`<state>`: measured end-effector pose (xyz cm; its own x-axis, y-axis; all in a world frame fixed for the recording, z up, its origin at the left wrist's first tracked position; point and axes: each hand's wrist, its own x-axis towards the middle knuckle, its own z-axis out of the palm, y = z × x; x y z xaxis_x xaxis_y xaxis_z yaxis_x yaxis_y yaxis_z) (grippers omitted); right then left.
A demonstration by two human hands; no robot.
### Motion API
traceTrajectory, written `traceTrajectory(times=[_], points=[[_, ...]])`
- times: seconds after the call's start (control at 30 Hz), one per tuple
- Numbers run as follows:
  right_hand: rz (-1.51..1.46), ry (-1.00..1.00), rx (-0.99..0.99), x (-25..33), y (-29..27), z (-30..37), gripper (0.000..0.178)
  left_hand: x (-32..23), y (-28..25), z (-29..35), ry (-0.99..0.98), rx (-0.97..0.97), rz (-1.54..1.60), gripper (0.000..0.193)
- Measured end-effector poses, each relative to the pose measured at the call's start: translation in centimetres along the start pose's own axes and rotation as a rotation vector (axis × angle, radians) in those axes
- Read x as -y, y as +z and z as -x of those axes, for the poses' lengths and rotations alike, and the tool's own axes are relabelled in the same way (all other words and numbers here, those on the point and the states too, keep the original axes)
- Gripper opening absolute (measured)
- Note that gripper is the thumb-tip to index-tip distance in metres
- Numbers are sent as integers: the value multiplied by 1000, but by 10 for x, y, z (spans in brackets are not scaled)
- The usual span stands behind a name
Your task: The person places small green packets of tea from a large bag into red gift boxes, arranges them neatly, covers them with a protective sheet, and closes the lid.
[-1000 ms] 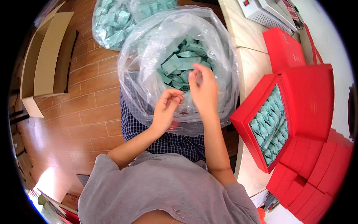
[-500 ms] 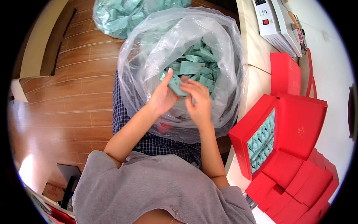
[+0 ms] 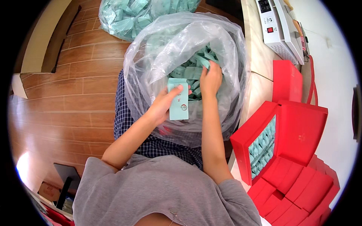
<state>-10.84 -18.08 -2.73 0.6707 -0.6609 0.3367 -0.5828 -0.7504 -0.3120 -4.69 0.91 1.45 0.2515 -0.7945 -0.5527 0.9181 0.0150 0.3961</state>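
Observation:
A pale green packet (image 3: 178, 107) is gripped in my left hand (image 3: 166, 101), thumb on its printed face and fingers behind it. It hangs over the near part of a large clear plastic bag (image 3: 151, 71) heaped with similar green packets (image 3: 193, 73). My right hand (image 3: 211, 80) reaches into the bag's right side. Its fingertips are closed on another green packet (image 3: 204, 62) at the top of the heap. Part of those fingers is hidden.
To the right, an open red box (image 3: 241, 150) holds rows of green packets, beside a stack of red boxes (image 3: 294, 180). A white machine (image 3: 277, 34) sits on the counter. Another filled bag (image 3: 132, 19) lies beyond; a cardboard box (image 3: 41, 45) stands at left.
My hands have parted. The left now displays a packet flat-side up, slightly nearer me, while the right has moved away and to the right into the heap, taking hold of a packet.

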Motion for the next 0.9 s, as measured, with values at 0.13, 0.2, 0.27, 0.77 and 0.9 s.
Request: traceTrajectory(times=[0.13,0.2,0.27,0.77,0.9], points=[[-552,414,-72,23,-58,40,29,-1,8,-2,322,-114,-216,39],[-912,647,-34,39,-89,60,32,3,11,-7,394,-108,-245,38],[-1286,870,-21,50,-108,79,36,8,20,-9,495,-164,-294,43],[-545,303,-617,-12,-315,198,36,75,198,43,795,842,-729,71],[-532,667,-875,-72,-388,282,36,130,276,39,807,1275,-1395,51]])
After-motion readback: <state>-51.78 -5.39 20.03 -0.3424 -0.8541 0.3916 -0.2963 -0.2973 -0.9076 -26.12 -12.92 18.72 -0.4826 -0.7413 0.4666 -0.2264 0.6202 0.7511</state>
